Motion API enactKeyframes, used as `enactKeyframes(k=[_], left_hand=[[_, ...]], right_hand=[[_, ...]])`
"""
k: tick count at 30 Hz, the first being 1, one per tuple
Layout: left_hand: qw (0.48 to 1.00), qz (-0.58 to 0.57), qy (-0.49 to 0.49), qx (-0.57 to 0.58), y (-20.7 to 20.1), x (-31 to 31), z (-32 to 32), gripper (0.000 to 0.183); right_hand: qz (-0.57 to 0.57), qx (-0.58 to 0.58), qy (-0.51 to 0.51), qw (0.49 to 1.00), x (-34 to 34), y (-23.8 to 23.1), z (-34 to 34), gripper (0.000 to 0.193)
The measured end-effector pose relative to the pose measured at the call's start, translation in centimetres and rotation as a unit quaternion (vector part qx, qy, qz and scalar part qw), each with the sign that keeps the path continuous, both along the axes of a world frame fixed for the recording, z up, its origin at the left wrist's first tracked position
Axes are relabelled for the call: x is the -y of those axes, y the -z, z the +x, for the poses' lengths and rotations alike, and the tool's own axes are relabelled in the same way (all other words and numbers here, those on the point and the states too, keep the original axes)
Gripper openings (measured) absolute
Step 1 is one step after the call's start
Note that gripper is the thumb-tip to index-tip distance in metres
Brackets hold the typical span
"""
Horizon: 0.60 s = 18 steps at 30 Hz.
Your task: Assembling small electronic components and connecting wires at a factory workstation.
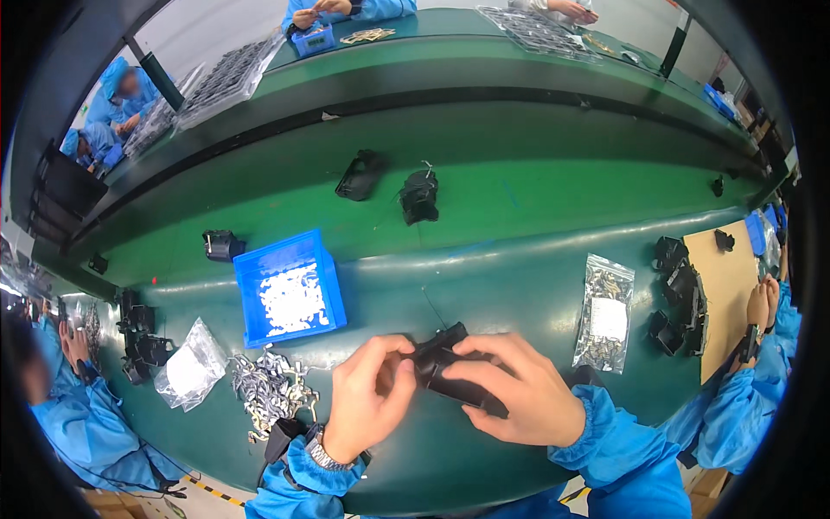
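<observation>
Between my two hands, just over the near edge of the green table, is a black plastic housing (445, 381) with a hollow side facing me. My left hand (372, 394) pinches its left end between thumb and fingers. The fingers of my right hand (523, 394) are bent over its right side, with the thumb below. Left of my left hand lies a loose pile of small bent metal clips (268, 389). Beyond the pile stands a blue bin (335, 298) with many small white pieces inside. What my fingertips press on inside the housing is hidden.
A clear bag of metal pieces (592, 342) lies to the right, a plastic bag (190, 372) to the left. Black housings (670, 285) cluster beside a cardboard sheet (718, 303). More housings (419, 197) sit on the green belt (519, 199) ahead. Co-workers in blue sit around.
</observation>
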<state>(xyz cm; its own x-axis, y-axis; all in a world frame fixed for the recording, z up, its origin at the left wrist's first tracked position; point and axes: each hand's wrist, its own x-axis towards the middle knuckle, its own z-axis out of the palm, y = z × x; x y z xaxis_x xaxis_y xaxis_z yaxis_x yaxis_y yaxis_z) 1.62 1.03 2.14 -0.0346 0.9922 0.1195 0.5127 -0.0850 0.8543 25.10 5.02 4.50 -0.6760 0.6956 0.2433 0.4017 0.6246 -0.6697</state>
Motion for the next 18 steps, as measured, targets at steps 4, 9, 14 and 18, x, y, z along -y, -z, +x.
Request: enactKeyframes(k=[4,9,14,18], left_hand=[[0.998,0.055,-0.039,-0.011,0.1,-0.1,-0.2,0.011],[0.99,0.124,-0.072,-0.021,-0.1,-0.2,-0.3,0.009],[0.99,0.102,-0.091,-0.022,-0.4,-0.3,-0.1,0.009],[0.989,0.093,-0.109,-0.032,-0.5,-0.1,-0.4,0.009]], right_hand=[[-0.015,-0.018,-0.044,0.999,0.1,0.4,0.4,0.053],[0.002,0.019,-0.148,0.989,0.0,0.6,1.3,0.043],[0.093,-0.013,0.026,0.995,-1.4,-0.7,2.0,0.028],[0.086,0.015,0.111,0.99,-1.8,-0.4,2.1,0.03]])
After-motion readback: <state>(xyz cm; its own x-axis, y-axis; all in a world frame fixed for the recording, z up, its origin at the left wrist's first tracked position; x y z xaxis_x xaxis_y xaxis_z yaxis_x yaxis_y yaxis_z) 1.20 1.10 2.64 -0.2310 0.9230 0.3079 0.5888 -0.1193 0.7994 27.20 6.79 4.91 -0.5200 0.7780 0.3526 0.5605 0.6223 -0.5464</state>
